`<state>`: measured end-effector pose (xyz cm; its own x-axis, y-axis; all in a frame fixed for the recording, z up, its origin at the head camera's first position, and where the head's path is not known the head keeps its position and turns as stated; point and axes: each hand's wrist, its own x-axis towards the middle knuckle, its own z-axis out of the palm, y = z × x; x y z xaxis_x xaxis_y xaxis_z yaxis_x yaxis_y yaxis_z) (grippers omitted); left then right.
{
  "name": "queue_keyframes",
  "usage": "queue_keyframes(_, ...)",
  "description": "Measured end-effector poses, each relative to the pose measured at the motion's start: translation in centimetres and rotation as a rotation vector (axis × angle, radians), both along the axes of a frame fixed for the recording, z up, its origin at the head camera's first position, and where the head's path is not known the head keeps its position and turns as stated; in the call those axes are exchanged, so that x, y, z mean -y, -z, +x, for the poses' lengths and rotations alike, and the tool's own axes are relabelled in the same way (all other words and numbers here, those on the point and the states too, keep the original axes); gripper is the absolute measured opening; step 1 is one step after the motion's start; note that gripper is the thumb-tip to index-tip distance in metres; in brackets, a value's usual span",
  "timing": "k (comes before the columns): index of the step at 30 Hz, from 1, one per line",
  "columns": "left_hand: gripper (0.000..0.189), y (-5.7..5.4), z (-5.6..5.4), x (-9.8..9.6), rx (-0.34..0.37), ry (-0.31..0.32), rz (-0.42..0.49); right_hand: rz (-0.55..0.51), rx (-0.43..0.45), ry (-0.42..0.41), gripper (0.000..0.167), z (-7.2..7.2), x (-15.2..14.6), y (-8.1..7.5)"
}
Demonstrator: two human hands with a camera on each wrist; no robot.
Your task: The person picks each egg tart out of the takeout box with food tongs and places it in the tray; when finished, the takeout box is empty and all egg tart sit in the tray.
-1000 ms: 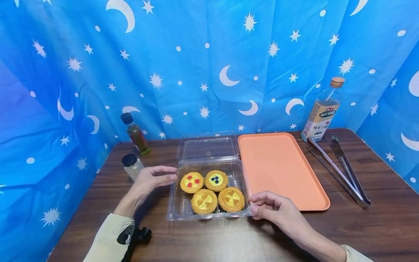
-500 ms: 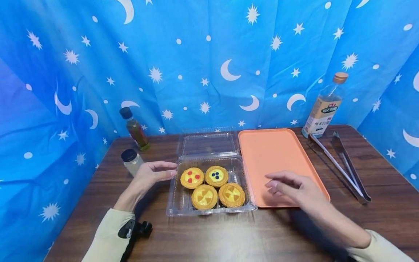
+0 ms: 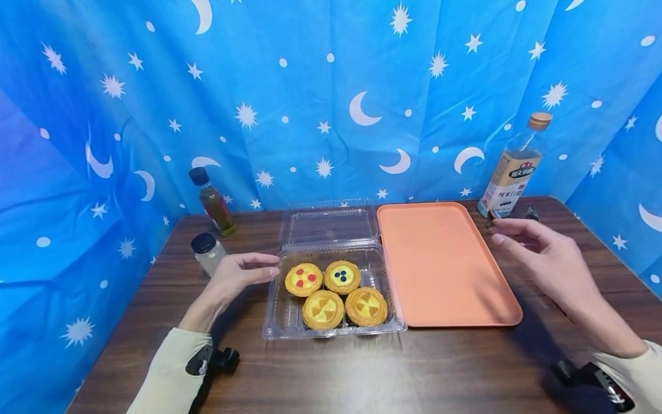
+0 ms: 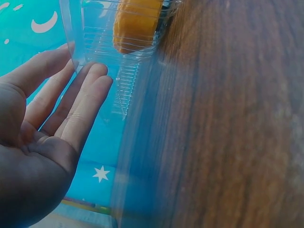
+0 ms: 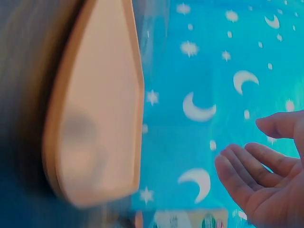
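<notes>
A clear plastic clamshell box [image 3: 279, 328] lies with its lid [image 3: 331, 225] folded back. Inside sit several egg tarts [image 3: 323, 309], one topped with red pieces [image 3: 303, 280] and one with dark blue berries [image 3: 342, 277]. My left hand [image 3: 231, 282] rests its fairly straight fingertips against the box's left rim, as the left wrist view [image 4: 52, 128] also shows. To the right of the orange tray [image 3: 445, 259], my right hand [image 3: 553, 264] hovers over metal tongs [image 3: 532, 214], fingers loosely bent with nothing visible between them. Most of the tongs is hidden behind this hand.
A vinegar bottle [image 3: 512, 172] stands at the back right, by the tongs' ends. At the left are a dark-capped oil bottle [image 3: 217, 210] and a black-lidded jar [image 3: 208, 253]. A blue curtain [image 3: 310, 115] hangs behind the wooden table [image 3: 336, 374].
My right hand has left the box's lower right corner and moved right, across the tray, to above the tongs. My left hand has stayed at the box's left rim.
</notes>
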<state>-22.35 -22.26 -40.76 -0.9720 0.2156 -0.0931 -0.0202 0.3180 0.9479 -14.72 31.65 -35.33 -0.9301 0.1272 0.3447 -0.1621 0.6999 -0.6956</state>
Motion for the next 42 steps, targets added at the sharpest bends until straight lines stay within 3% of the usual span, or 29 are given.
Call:
queue_keyframes(4, 0.043, 0.2, 0.0, -0.1, -0.006, 0.008, -0.006, 0.042, -0.005, 0.067, 0.048, -0.5, -1.9, 0.0)
queue_keyframes(10, 0.042, 0.2, 0.0, -0.3, -0.02, 0.012, -0.003, 0.045, 0.07, 0.191, 0.063, -1.5, -3.9, 0.5)
queue_keyframes(16, 0.042, 0.2, 0.0, -0.4, -0.031, 0.006, -0.027, 0.083, 0.08, 0.246, 0.071, -1.9, -5.8, 1.5)
queue_keyframes(25, 0.042, 0.5, 0.0, -0.2, -0.012, -0.007, -0.031, 0.148, 0.217, 0.261, 0.089, -2.8, -7.8, 2.8)
queue_keyframes(31, 0.042, 0.5, -0.1, -0.1, -0.018, 0.0, -0.012, 0.209, 0.284, 0.214, 0.097, -3.1, -8.8, 3.5)
queue_keyframes(42, 0.043, 0.4, 0.1, 0.2, -0.036, 0.005, -0.051, 0.269, 0.368, 0.191, 0.102, -3.1, -8.9, 3.7)
